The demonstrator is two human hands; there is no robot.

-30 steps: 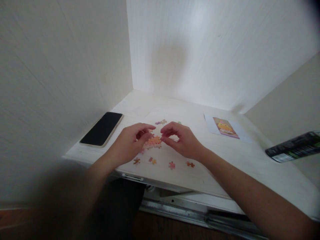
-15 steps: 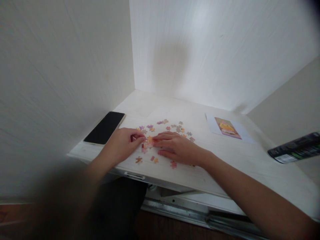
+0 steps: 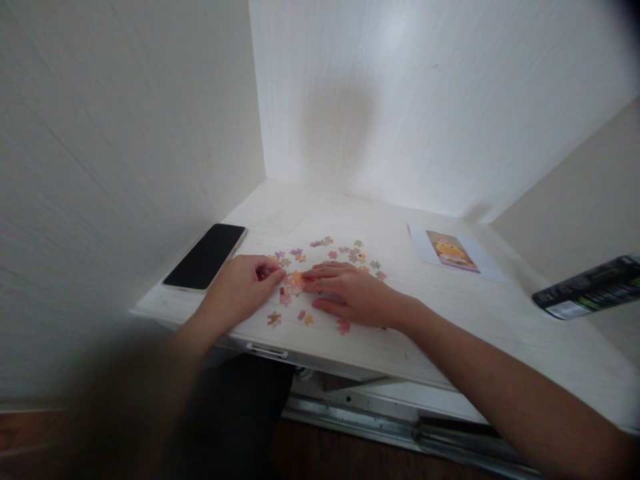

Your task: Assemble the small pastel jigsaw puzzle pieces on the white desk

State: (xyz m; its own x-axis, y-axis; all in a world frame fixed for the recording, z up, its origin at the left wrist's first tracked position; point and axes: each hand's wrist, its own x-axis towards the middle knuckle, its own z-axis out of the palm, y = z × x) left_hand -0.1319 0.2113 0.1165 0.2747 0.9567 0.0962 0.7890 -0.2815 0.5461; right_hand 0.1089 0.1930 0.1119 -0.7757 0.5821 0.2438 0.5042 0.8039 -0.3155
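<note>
A small orange and pink cluster of joined puzzle pieces (image 3: 295,281) lies on the white desk (image 3: 450,313). My left hand (image 3: 245,291) is curled, and its thumb and forefinger pinch the cluster's left edge. My right hand (image 3: 350,295) lies flat, fingers stretched out, with the fingertips pressing down on the cluster from the right. Loose puzzle pieces (image 3: 340,252) are scattered just behind the hands. A few more loose pieces (image 3: 306,318) lie in front, near the desk's edge.
A dark phone (image 3: 206,256) lies face up at the left by the wall. A picture card on white paper (image 3: 453,252) sits at the right rear. A black box (image 3: 587,287) juts in at the far right. Walls close the desk's left and back.
Both hands, raised above the cluster a second ago, have come down onto the desk. The right hand has flattened over the cluster and the scattered pieces behind it have come into view.
</note>
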